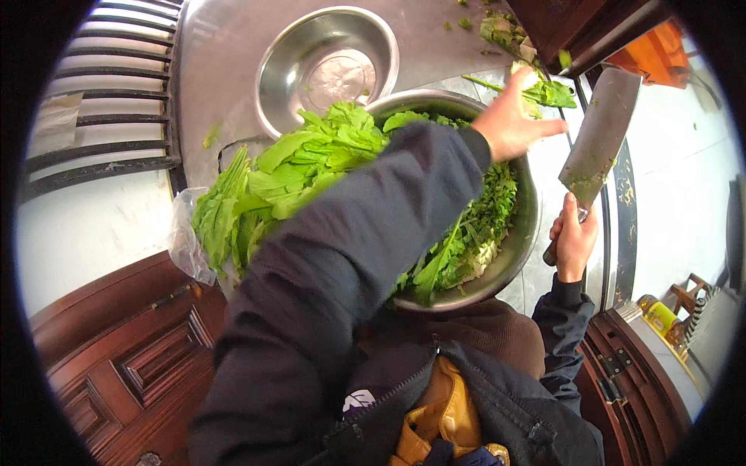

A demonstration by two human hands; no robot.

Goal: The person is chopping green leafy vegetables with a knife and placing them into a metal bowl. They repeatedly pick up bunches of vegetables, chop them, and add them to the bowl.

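Note:
My left hand [516, 123] reaches over the far right rim of a large metal basin [527, 233], fingers spread beside a leafy green piece [551, 93]. Whether it touches that piece is unclear. On the right, my right hand [574, 236] grips the handle of a cleaver [600, 134], its broad blade pointing up with green bits stuck to it. Chopped greens [495, 198] fill part of the basin, partly hidden by my left sleeve. Whole leafy greens [315, 151] lie across the basin's left side, and more spill from a clear plastic bag [189, 239].
An emptied-looking metal bowl [265, 76] stands behind the basin. Vegetable scraps [501, 29] lie at the upper right near a dark wooden door frame [559, 29]. Black window-like bars [116, 96] run along the left, above a wooden door panel [151, 355]. A bottle [658, 314] stands at lower right.

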